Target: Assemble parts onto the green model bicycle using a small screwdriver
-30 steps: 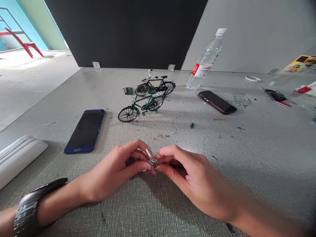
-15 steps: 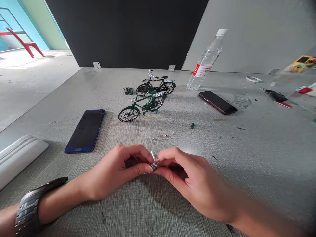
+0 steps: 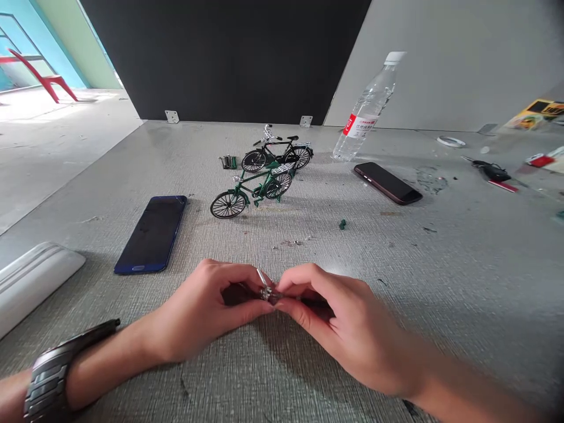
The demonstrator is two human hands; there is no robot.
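Tabletop [image 3: 440,282] below, hands [image 3: 198,311] [image 3: 352,329] pinch a seemingly metal part [image 3: 265,292].

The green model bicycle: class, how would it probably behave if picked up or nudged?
The green model bicycle would probably tip under a sideways push, since its wheels are narrow. Pushed lengthwise, it might roll if those round wheels turn freely. Gripped by its thin spokes, it could bend or break.

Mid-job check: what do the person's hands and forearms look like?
The left hand and right hand are ungloved; no sleeves show. The left wrist wears a dark grey watch with a linked band; none shows on the right.
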